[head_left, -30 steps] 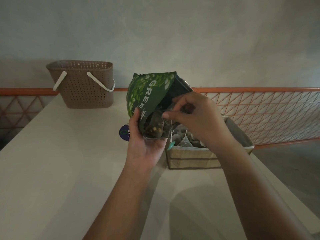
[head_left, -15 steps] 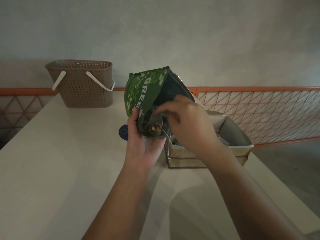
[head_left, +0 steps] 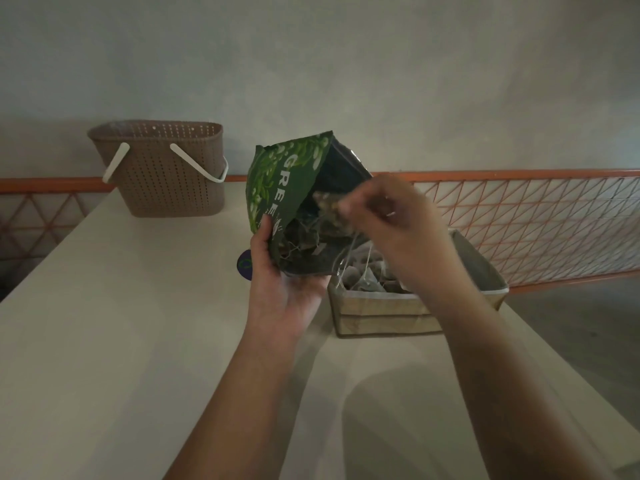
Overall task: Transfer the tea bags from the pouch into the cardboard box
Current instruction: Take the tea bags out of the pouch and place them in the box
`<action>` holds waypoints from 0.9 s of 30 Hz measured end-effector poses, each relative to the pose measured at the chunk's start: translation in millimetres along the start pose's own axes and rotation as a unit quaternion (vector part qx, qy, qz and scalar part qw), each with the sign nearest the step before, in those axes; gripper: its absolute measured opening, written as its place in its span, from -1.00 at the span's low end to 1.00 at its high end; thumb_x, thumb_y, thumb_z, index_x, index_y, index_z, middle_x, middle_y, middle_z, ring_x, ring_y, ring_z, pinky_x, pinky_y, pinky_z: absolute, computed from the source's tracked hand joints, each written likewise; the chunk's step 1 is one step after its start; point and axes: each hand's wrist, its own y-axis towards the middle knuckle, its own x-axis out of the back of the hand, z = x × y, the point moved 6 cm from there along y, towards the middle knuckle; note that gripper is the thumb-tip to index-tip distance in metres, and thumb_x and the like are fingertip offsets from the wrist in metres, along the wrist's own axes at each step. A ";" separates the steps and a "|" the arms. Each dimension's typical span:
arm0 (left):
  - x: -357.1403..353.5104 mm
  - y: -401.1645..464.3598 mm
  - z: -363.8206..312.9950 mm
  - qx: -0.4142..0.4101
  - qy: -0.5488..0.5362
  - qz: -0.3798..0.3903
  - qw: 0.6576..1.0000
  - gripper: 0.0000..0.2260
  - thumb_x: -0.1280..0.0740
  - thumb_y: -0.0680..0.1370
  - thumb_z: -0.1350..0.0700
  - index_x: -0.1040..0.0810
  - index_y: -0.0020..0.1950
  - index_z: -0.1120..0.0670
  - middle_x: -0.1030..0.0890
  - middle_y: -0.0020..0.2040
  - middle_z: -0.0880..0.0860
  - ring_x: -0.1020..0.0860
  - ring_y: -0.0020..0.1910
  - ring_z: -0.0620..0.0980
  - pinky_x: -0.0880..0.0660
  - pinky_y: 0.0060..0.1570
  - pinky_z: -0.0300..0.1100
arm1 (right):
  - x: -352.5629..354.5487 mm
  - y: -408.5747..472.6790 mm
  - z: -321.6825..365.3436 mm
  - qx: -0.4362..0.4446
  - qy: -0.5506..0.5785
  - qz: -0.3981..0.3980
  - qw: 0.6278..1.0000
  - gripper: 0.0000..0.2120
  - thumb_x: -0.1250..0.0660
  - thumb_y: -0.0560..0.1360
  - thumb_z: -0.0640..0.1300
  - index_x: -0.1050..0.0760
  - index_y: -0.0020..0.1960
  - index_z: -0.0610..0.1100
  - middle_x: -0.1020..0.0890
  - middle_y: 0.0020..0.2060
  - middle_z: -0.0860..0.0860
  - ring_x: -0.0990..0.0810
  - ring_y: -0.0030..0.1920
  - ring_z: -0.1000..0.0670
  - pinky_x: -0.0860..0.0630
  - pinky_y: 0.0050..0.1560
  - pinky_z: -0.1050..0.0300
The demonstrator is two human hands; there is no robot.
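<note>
My left hand (head_left: 282, 289) grips the bottom of a dark green tea pouch (head_left: 284, 188), held tilted above the table with its mouth open toward the right. At the pouch's mouth my right hand (head_left: 394, 233) pinches a tea bag (head_left: 329, 207), and thin strings hang down from it. More tea bags show inside the pouch. The cardboard box (head_left: 381, 311) stands on the table just below and to the right, with several tea bags (head_left: 363, 280) lying in it. My right wrist hides part of the box's inside.
A brown perforated basket (head_left: 166, 174) with white handles stands at the back left of the pale table (head_left: 104, 341). A small dark round object (head_left: 245, 265) lies behind my left hand. An orange mesh railing (head_left: 536, 223) runs along the right, past the table's edge.
My right hand reached into the pouch's mouth and now lifts a tea bag out, higher than before. The pouch stays in my left hand, slightly raised.
</note>
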 end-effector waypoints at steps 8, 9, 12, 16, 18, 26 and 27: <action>-0.2 -0.1 0.7 0.005 -0.026 0.022 0.999 -0.46 -0.22 0.60 -0.19 -0.43 0.54 -0.01 -0.52 0.47 0.13 -0.54 0.37 0.15 -0.63 0.09 -0.05 | 73.0 6.2 -14.1 -0.054 0.131 -0.152 0.978 -0.89 -0.37 0.54 -0.22 -0.44 -0.09 -0.16 -0.61 -0.20 -0.08 -0.53 -0.43 0.08 -0.47 -0.41 0.23; -1.0 -0.5 1.1 0.004 -0.028 0.020 0.999 -0.46 -0.23 0.59 -0.19 -0.45 0.53 -0.01 -0.54 0.46 0.12 -0.55 0.37 0.15 -0.63 0.07 -0.06 | 75.3 8.6 -18.8 -0.058 0.118 -0.154 0.979 -0.91 -0.35 0.54 -0.26 -0.44 -0.08 -0.17 -0.62 -0.19 -0.10 -0.56 -0.40 0.07 -0.50 -0.38 0.24; -1.9 0.0 0.9 -0.009 -0.030 0.009 0.999 -0.50 -0.22 0.60 -0.18 -0.50 0.48 -0.01 -0.60 0.39 0.10 -0.61 0.30 0.13 -0.65 0.01 -0.07 | 70.3 14.1 -40.0 -0.099 0.103 -0.123 0.982 -0.93 -0.29 0.56 -0.35 -0.44 -0.02 -0.22 -0.65 -0.12 -0.12 -0.66 -0.27 0.03 -0.62 -0.23 0.21; -2.6 -0.4 0.0 -0.012 -0.029 0.007 0.999 -0.52 -0.23 0.58 -0.17 -0.56 0.41 0.03 -0.65 0.31 0.09 -0.69 0.16 0.10 -0.66 -0.01 -0.08 | 46.3 10.1 -65.8 -0.145 -0.063 -0.019 0.987 -0.85 -0.33 0.55 -0.26 -0.49 0.05 -0.05 -0.56 0.08 0.05 -0.62 -0.05 0.04 -0.59 -0.06 0.24; -2.2 -0.5 0.2 -0.013 -0.029 0.006 0.999 -0.52 -0.25 0.57 -0.17 -0.59 0.39 0.05 -0.65 0.32 0.10 -0.69 0.15 0.11 -0.66 -0.01 -0.08 | 38.9 4.5 -64.3 -0.117 -0.111 -0.033 0.986 -0.84 -0.33 0.56 -0.18 -0.49 0.10 0.01 -0.46 0.15 0.10 -0.55 0.07 0.09 -0.55 0.10 0.21; -2.2 -0.8 0.1 -0.020 -0.012 -0.012 1.000 -0.55 -0.16 0.66 -0.18 -0.56 0.40 0.05 -0.67 0.26 0.10 -0.70 0.12 0.06 -0.66 -0.01 -0.13 | -3.1 -6.0 -24.6 0.005 -0.200 -0.017 0.980 -0.65 -0.41 0.42 0.19 -0.59 0.13 0.06 -0.39 0.22 0.03 -0.36 0.26 -0.03 -0.40 0.22 0.10; -2.7 -1.0 -0.3 -0.021 -0.011 -0.013 1.000 -0.54 -0.15 0.66 -0.18 -0.56 0.40 0.05 -0.67 0.26 0.11 -0.69 0.12 0.06 -0.66 0.00 -0.13 | -8.6 -5.1 -28.4 -0.020 -0.241 0.007 0.970 -0.58 -0.40 0.40 0.26 -0.59 0.19 0.10 -0.37 0.24 0.02 -0.33 0.28 -0.04 -0.39 0.23 0.07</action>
